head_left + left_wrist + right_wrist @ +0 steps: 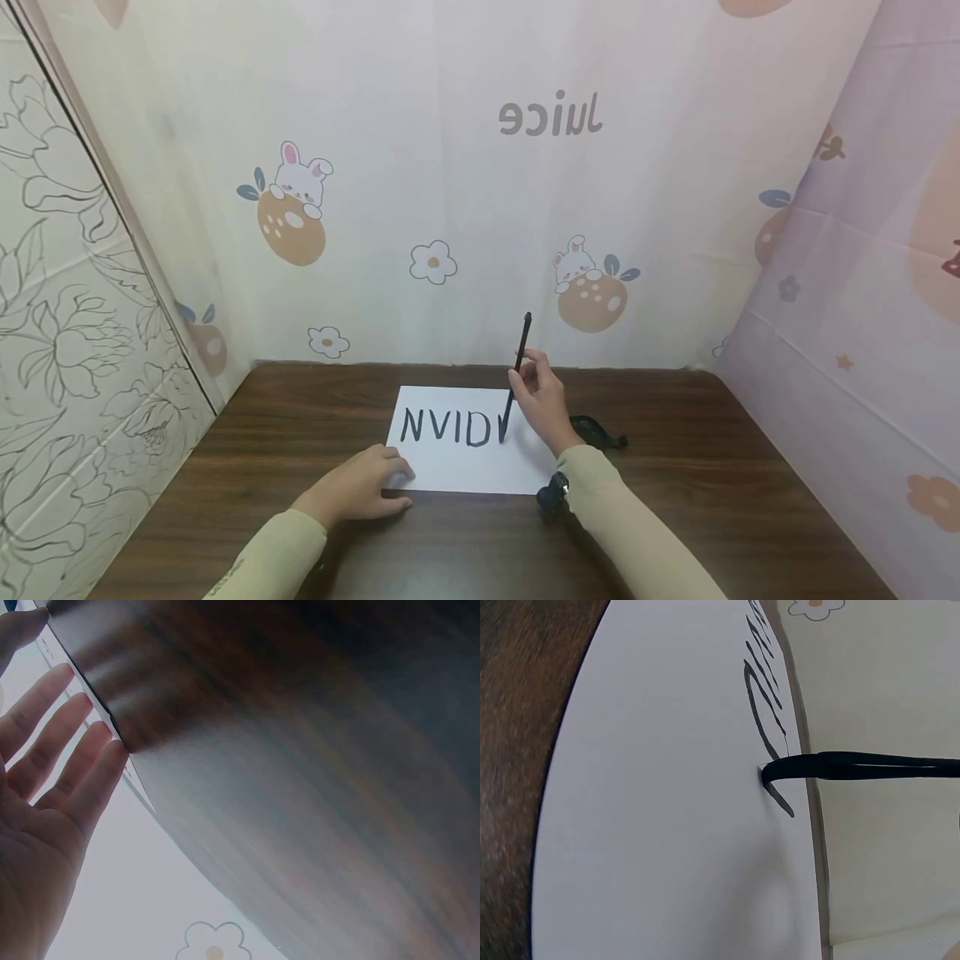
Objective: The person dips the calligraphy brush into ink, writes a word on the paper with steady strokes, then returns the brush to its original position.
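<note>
A white sheet of paper (457, 467) lies on the table, with the black letters "NVID" (446, 427) and one further slanted stroke on it. My right hand (546, 402) pinches a slim black brush (519, 354) near its middle, held nearly upright. In the right wrist view the bent, soft brush tip (776, 770) touches the paper beside a dark stroke (782, 801). My left hand (367, 483) rests at the lower left corner of the sheet, fingers spread and loosely bent. The left wrist view shows its fingers (90, 776) along the paper's edge, gripping nothing.
A dark, glossy object with a short knob (596, 432) lies right of the sheet, partly hidden by my right wrist; I cannot tell its kind. Around the brown wooden table (712, 500) hang printed cloths (450, 167) at the back and sides.
</note>
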`<state>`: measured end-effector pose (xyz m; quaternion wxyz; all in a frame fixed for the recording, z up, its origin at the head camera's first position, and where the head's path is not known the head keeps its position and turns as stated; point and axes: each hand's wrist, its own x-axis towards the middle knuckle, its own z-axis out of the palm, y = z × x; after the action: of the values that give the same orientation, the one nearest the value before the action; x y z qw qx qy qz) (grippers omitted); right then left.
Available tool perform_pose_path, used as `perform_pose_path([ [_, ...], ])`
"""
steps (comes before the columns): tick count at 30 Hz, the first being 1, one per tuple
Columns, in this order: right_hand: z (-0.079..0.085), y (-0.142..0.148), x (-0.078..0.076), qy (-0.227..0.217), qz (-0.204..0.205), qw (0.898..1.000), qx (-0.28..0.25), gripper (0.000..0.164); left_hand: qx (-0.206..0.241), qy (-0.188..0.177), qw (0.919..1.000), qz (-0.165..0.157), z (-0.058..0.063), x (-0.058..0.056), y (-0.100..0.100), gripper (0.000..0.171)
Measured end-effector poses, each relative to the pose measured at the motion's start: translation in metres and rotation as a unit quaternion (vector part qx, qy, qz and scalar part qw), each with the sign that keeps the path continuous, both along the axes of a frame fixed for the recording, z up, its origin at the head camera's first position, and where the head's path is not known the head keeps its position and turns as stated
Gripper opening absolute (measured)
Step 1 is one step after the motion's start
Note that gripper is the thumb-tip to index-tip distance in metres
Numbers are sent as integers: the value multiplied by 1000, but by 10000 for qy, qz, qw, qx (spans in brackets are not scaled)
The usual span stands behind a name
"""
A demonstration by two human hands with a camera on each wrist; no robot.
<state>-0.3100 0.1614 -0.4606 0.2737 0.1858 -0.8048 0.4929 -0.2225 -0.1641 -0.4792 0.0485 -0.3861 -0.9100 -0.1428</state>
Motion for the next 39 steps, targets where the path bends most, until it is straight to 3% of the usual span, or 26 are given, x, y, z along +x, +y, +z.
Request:
perform_pose_path([
  [30,2,-1,2,45,105,9998,-163,34,59,37,10000,-54,-4,-2,-1,30],
  [39,14,5,-1,223,-1,9993,-289,35,26,71,10000,-19,-2,-1,-1,29],
])
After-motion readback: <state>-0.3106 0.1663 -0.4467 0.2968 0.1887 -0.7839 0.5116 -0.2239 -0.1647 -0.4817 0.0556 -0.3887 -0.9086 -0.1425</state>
